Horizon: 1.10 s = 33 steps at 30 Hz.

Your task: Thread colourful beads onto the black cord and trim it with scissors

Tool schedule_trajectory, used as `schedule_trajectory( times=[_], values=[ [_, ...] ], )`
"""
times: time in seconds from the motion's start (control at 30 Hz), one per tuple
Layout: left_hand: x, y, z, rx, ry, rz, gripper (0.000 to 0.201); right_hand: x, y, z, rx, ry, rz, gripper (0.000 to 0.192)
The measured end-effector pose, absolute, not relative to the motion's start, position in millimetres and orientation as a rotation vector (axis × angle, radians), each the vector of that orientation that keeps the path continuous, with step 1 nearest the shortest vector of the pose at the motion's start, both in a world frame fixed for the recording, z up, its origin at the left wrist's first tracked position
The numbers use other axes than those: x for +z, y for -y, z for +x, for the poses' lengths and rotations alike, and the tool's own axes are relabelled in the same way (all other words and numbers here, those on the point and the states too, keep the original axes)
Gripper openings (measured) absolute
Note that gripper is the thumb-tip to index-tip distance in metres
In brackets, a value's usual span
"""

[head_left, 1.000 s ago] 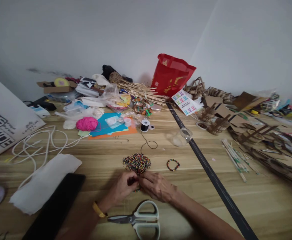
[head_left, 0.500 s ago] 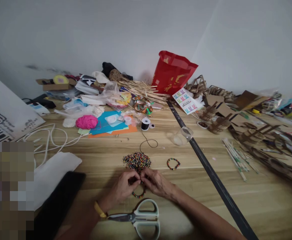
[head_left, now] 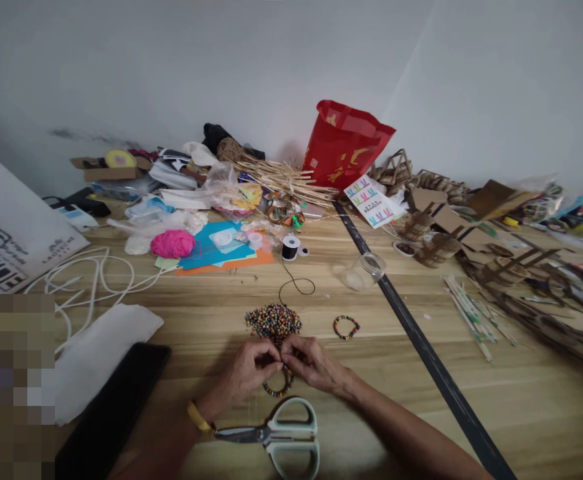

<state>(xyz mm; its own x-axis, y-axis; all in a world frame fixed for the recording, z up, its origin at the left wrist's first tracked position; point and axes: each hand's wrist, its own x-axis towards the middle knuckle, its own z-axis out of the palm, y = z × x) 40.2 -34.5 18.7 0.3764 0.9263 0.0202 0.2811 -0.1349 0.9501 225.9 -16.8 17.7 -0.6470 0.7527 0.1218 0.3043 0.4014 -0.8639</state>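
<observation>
beaded loop (head_left: 277,389) hangs between both hands, low over table (head_left: 471,373), just in front of bead pile (head_left: 273,321). left hand (head_left: 245,373) and right hand (head_left: 314,364) fingertips pressed together, pinching loop's top. scissors (head_left: 278,437) near wrists.

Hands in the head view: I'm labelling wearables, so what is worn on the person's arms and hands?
Both forearms are bare, with no sleeves or gloves in view. The left hand has a yellow band around its wrist. The right hand shows nothing worn.
</observation>
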Motion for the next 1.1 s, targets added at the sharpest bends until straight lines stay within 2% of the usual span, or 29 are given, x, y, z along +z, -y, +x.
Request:
schedule_trajectory(
  times=[0.47,0.7,1.1],
  values=[
    [17.3,31.7,36.6,0.831,-1.023,1.447,0.019,19.0,16.1,226.6,1.082,2.196,-0.831,0.010],
    [16.4,30.4,36.3,0.819,-1.042,1.450,0.017,20.3,14.7,228.2,0.945,2.286,-0.781,0.012],
    [12.4,28.3,37.9,0.810,-1.073,1.498,0.011,19.4,12.1,227.8,0.913,2.265,-0.737,0.020]
  ],
)
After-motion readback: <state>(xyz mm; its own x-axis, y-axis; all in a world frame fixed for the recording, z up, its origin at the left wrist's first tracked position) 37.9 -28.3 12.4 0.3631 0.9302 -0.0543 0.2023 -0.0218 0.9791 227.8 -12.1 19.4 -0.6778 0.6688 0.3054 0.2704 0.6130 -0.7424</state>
